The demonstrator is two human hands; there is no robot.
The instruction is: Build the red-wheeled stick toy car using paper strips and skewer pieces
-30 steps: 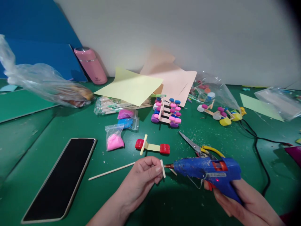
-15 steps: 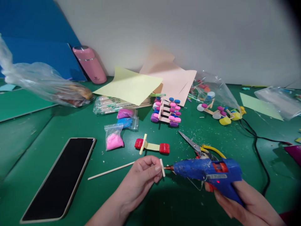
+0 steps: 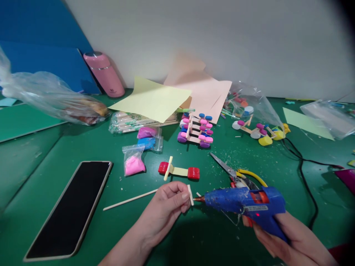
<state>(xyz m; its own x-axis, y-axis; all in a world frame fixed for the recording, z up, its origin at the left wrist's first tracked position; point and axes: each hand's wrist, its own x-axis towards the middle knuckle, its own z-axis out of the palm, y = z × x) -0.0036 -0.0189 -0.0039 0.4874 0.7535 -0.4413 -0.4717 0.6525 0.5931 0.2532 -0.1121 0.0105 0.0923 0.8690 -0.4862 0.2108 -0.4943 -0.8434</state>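
Observation:
Between its thumb and fingers, my left hand [image 3: 172,201] pinches a small pale wooden stick piece [image 3: 190,195], held near upright. My right hand [image 3: 280,236] grips a blue hot glue gun [image 3: 244,199] by its handle; a small red light glows on its side. The gun's copper-coloured nozzle touches or nearly touches the stick piece. Just beyond my left hand lies a small craft piece [image 3: 180,171] with red ends, a pale flat bar and a crosswise stick. A thin wooden stick [image 3: 130,200] rests on the table, its right end hidden behind my left hand.
Scissors [image 3: 223,163] and yellow-handled pliers [image 3: 252,176] lie behind the glue gun. A phone [image 3: 69,210] is at left, near bags of pink clay [image 3: 134,164]. Further back stand colourful craft assemblies [image 3: 195,131], paper sheets [image 3: 155,96] and a pink bottle [image 3: 105,75]. A black cable [image 3: 305,184] runs at right.
Almost nothing differs. The view has shifted very slightly, and both hands keep the stick piece and glue gun nozzle together in the same place.

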